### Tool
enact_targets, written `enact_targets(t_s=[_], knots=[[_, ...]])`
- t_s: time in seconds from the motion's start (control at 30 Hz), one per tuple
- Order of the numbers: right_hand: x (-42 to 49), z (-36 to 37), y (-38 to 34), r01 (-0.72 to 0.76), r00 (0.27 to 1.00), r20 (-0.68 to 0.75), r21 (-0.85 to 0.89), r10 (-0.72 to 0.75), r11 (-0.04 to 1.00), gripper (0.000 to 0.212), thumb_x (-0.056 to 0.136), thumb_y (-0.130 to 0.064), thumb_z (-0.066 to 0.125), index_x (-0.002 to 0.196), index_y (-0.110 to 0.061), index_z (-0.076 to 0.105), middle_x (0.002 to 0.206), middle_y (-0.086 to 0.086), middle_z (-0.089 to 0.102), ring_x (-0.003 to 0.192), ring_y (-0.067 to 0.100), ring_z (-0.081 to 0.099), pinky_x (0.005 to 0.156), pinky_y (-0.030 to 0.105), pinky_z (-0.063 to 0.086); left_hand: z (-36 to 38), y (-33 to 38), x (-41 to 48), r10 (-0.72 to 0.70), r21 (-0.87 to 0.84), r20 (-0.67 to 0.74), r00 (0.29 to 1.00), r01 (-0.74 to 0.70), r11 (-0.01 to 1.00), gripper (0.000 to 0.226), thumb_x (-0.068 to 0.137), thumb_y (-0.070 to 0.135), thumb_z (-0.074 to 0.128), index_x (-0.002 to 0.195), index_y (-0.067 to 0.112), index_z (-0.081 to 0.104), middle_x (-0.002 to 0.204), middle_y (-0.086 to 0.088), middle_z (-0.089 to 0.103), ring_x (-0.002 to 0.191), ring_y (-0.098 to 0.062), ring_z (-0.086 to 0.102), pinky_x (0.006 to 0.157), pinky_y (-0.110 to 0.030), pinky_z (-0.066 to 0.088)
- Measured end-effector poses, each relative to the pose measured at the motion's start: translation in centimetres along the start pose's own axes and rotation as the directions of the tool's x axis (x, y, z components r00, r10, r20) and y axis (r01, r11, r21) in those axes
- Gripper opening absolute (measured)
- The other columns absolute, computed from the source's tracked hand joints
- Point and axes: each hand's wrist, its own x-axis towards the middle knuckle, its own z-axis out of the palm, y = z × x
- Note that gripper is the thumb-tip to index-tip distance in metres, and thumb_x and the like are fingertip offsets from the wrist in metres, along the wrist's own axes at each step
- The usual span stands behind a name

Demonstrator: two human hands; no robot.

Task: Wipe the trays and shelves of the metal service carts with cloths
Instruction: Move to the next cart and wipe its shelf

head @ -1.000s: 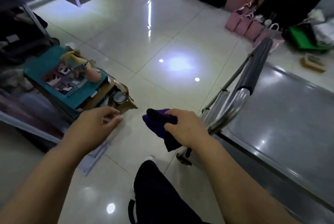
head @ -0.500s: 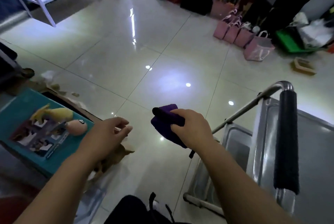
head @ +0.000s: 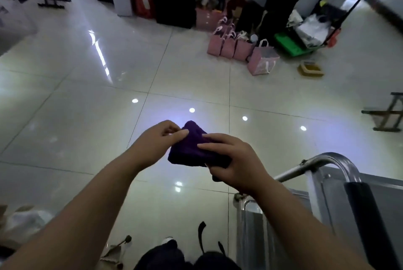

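Both hands meet in mid-air over the tiled floor, just left of the metal cart. Right hand grips the bunched purple cloth, fingers curled over its top. Left hand pinches the cloth's upper edge between thumb and forefinger. Pink bags stand well beyond.
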Motion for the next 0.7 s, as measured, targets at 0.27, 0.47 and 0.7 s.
enact_targets(t_s=[0.27,0.47,0.7], knots=[[8.7,-4.4,10.1,-0.230,0.972,-0.052,-0.051,0.227,0.972,0.071,0.062,-0.004,0.075,0.127,-0.024,0.053,0.125,-0.005,0.047,0.111,0.016,0.050,0.081,0.033,0.053,2.6,6.6,17.2,0.045,0.063,0.158,0.986,-0.055,0.996,0.023,0.078,0.023,0.072,0.098,0.026,0.062,0.079,-0.001,0.072,0.076,-0.014,0.069,0.073,-0.037,0.057],[15.7,-8.4,20.0,-0.478,0.876,0.025,0.181,0.482,0.860,0.118,0.055,-0.028,0.087,0.139,-0.056,0.009,0.125,-0.023,0.016,0.117,0.016,0.039,0.066,0.027,0.054,7.7,11.7,29.6,0.162,0.136,0.217,0.963,-0.194,0.971,0.016,0.083,0.021,0.065,0.094,0.032,0.062,0.085,0.005,0.069,0.075,-0.011,0.067,0.063,-0.034,0.059],[19.5,-15.4,28.3,-0.564,0.798,-0.129,0.182,0.588,0.805,0.087,0.073,-0.045,0.075,0.144,-0.041,0.024,0.132,-0.020,0.026,0.126,0.007,0.026,0.097,0.023,0.030,12.5,18.1,40.4,0.268,0.106,0.430,0.862,-0.343,0.933,0.021,0.088,0.013,0.060,0.097,0.031,0.061,0.093,0.009,0.070,0.078,-0.005,0.068,0.062,-0.021,0.055]])
